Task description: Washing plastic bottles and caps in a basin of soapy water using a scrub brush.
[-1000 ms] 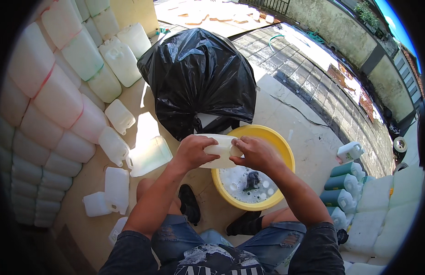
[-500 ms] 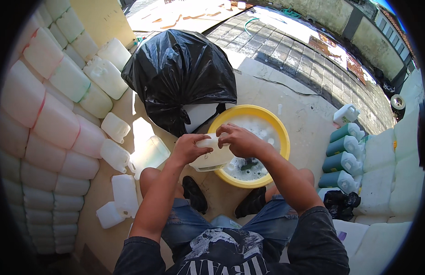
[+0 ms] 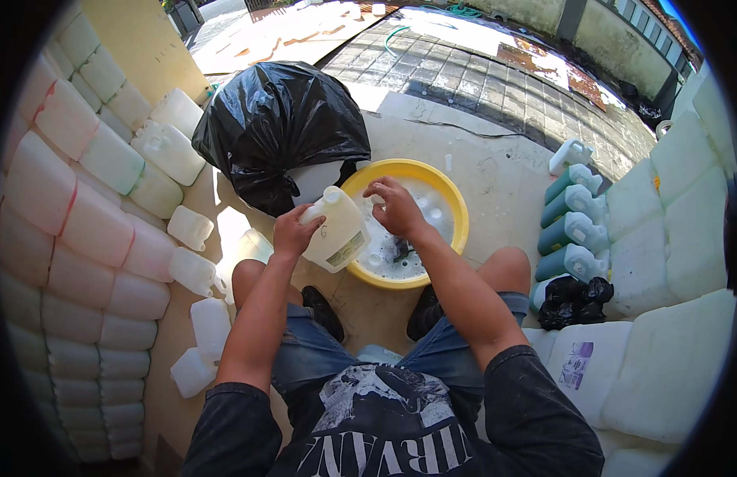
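A translucent white plastic jug (image 3: 348, 248) with a label on its lower side is gripped near its handle by my left hand (image 3: 295, 232), fingers wrapped round it. It tilts beside the left rim of a yellow basin (image 3: 461, 226), and its pale round top points up and away from me. Above the basin my right hand (image 3: 398, 208) hangs apart from the jug, fingers bent but spaced, with nothing visible in them. Inside the basin is foamy water (image 3: 438, 213), with a dark object (image 3: 402, 250) partly in it.
A large black plastic bag (image 3: 281, 131) bulges behind the basin. Stacked jerrycans (image 3: 90, 230) line the left; several white jugs (image 3: 211, 327) lie nearer me on the floor. At right are green-filled jugs (image 3: 567, 230), a small black bag (image 3: 575, 302) and big white containers (image 3: 662, 370).
My right hand has come away from the jug's top and is now over the basin. The jug has turned more upright in my left hand. The whole view has shifted.
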Action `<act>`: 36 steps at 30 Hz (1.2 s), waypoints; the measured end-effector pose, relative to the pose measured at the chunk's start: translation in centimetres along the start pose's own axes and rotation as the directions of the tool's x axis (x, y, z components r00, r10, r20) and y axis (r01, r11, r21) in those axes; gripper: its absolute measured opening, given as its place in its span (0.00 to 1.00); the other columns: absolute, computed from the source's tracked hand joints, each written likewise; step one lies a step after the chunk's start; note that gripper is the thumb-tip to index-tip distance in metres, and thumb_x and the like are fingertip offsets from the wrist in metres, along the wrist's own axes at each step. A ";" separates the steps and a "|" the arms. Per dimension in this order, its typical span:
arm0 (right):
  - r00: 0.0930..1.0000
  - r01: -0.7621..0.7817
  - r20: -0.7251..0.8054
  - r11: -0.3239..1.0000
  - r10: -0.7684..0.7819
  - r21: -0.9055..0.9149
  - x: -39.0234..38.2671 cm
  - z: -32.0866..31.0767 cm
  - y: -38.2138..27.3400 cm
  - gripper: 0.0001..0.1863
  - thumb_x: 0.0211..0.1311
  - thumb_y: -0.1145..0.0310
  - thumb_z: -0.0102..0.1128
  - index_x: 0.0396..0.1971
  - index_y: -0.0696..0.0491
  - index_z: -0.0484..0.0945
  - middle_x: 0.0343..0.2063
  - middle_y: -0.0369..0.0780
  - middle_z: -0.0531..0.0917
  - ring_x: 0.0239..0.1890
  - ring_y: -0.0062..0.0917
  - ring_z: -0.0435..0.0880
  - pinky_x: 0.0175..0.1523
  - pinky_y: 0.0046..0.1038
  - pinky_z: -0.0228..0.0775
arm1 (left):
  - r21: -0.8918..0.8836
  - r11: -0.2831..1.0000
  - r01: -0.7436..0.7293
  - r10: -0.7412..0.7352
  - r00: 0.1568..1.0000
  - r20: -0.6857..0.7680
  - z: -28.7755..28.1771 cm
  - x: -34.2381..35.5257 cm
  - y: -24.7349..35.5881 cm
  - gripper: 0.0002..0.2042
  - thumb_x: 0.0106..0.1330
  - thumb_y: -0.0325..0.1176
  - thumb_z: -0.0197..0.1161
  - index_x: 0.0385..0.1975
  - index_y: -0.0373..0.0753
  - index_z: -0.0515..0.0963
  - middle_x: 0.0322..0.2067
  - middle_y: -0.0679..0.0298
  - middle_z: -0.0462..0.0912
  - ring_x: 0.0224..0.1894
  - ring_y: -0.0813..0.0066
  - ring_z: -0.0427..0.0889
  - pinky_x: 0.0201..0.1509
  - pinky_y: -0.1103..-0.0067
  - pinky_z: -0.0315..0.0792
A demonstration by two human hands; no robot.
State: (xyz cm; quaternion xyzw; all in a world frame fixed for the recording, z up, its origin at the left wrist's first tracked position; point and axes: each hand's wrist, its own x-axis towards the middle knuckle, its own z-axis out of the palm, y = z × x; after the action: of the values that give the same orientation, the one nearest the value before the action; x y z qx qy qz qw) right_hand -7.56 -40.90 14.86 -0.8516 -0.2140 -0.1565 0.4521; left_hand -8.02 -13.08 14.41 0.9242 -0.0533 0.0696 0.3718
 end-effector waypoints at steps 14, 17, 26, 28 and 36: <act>0.677 -0.717 -0.026 0.651 0.736 -0.248 -11.7 3.1 14.6 0.16 0.55 0.70 0.66 0.45 0.52 0.84 0.49 0.48 0.81 0.55 0.46 0.81 0.62 0.41 0.74 | 0.359 0.925 0.122 -0.123 0.992 -0.021 2.3 5.2 3.1 0.26 0.57 0.56 0.73 0.45 0.40 0.86 0.37 0.50 0.89 0.41 0.49 0.89 0.48 0.60 0.81; 0.574 -0.713 0.235 0.620 0.784 -0.328 -13.1 6.0 17.9 0.21 0.56 0.67 0.67 0.52 0.52 0.82 0.57 0.50 0.80 0.60 0.45 0.79 0.63 0.41 0.74 | 0.332 0.938 0.101 -0.103 0.995 -0.010 1.8 7.2 2.8 0.24 0.56 0.53 0.74 0.42 0.39 0.86 0.35 0.50 0.89 0.39 0.50 0.89 0.46 0.62 0.81; 0.619 -0.638 0.114 0.582 0.777 -0.504 -13.0 15.1 20.4 0.40 0.54 0.52 0.75 0.67 0.49 0.73 0.65 0.52 0.75 0.62 0.47 0.78 0.67 0.39 0.71 | 0.081 0.976 0.201 -0.206 0.976 0.069 0.2 9.9 0.8 0.20 0.57 0.48 0.75 0.38 0.37 0.84 0.31 0.52 0.89 0.35 0.52 0.88 0.41 0.67 0.80; 0.526 -0.615 0.208 0.537 0.825 -0.578 -12.7 16.7 21.2 0.39 0.53 0.53 0.76 0.66 0.47 0.73 0.66 0.50 0.73 0.62 0.46 0.78 0.65 0.40 0.73 | 0.056 0.982 0.180 -0.185 0.979 0.089 -0.6 9.8 0.1 0.19 0.55 0.46 0.77 0.37 0.37 0.84 0.30 0.52 0.88 0.34 0.53 0.88 0.40 0.68 0.79; 0.350 -0.935 0.298 0.352 0.888 0.047 -13.0 17.4 22.9 0.18 0.52 0.74 0.61 0.45 0.55 0.83 0.38 0.44 0.87 0.40 0.37 0.87 0.49 0.37 0.81 | 0.081 0.985 0.150 -0.157 0.983 0.091 -1.3 8.6 -1.2 0.19 0.53 0.44 0.78 0.39 0.40 0.86 0.31 0.53 0.88 0.35 0.53 0.88 0.41 0.66 0.80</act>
State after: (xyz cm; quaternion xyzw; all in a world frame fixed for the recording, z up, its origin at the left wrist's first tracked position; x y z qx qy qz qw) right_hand -5.92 -40.67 -16.63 -0.7833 0.2353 0.2424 0.5218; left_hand 0.54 -11.75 15.99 0.9409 0.0029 -0.0026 0.3387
